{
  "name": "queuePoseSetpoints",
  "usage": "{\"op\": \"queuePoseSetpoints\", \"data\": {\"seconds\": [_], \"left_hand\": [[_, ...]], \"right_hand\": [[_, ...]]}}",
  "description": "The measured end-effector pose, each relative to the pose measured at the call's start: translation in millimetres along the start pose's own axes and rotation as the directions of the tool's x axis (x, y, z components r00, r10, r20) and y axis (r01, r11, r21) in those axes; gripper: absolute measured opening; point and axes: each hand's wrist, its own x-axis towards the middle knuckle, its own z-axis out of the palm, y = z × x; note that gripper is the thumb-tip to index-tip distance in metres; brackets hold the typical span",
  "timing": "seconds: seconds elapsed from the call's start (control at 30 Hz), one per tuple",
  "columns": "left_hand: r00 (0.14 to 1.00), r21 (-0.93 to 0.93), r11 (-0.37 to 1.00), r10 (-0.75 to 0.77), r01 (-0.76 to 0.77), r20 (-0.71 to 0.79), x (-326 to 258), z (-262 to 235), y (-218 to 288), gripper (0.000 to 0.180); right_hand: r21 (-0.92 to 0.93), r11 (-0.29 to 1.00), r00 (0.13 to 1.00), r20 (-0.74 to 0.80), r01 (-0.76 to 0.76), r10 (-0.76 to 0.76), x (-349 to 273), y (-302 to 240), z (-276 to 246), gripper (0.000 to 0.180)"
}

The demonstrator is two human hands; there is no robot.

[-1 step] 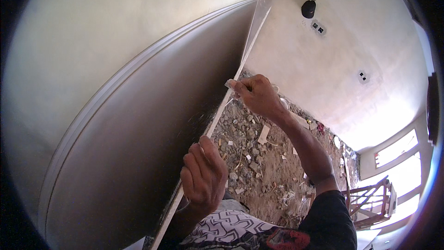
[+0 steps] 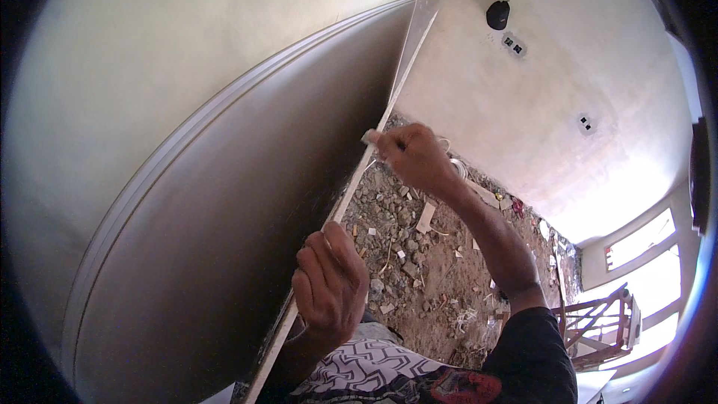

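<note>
A broad dark grey-brown panel [image 2: 247,202] fills the left middle, with a narrow pale edge [image 2: 346,202] running from lower middle up to the far corner. On that edge my left hand [image 2: 329,280] is closed, its fingers curled over it close to my body. Farther up the edge, my right hand [image 2: 415,153] pinches a small greyish flat piece [image 2: 369,136] against it. That piece is blurred and mostly covered by my fingers, so its kind is unclear. Pale specks lie on the panel near the edge.
Below to the right, the dirt floor [image 2: 441,292] is strewn with rubble, wood scraps and a coil of white cable [image 2: 458,169]. Pale walls stand beyond, with wall boxes [image 2: 513,45] and a black bag-like thing [image 2: 497,15]. A wooden trestle [image 2: 606,325] stands near bright windows.
My right hand and the small flat piece have shifted slightly to the left along the panel's edge and look more blurred. The left hand stays in place.
</note>
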Motion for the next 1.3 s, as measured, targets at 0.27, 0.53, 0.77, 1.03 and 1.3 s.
{"op": "queuePoseSetpoints", "data": {"seconds": [0.27, 0.53, 0.77, 1.03, 1.3], "left_hand": [[0.996, -0.267, 0.960, 0.074, -0.086, -0.056, -7, -6, -10, 0.036], [0.989, -0.317, 0.937, 0.140, -0.151, -0.057, -16, -11, -10, 0.041], [0.994, -0.328, 0.939, 0.109, -0.106, -0.007, -13, -24, -8, 0.032], [0.983, -0.354, 0.917, 0.178, -0.184, -0.050, -20, -29, -7, 0.030], [0.864, 0.146, 0.983, -0.024, 0.112, -0.502, -170, -141, -99, 0.040]], "right_hand": [[-0.030, 1.000, 0.999, 0.033, 0.009, -0.008, -27, -28, 2, 0.045], [-0.046, 0.995, 0.996, 0.012, 0.091, -0.091, -56, -35, 14, 0.043], [0.008, 0.999, 0.956, -0.293, 0.037, -0.033, -32, -31, -3, 0.040], [0.287, 0.954, 0.995, -0.073, 0.085, -0.066, -14, -15, 28, 0.038], [0.270, 0.939, 0.975, -0.126, 0.213, -0.184, -30, -4, 27, 0.030]]}}
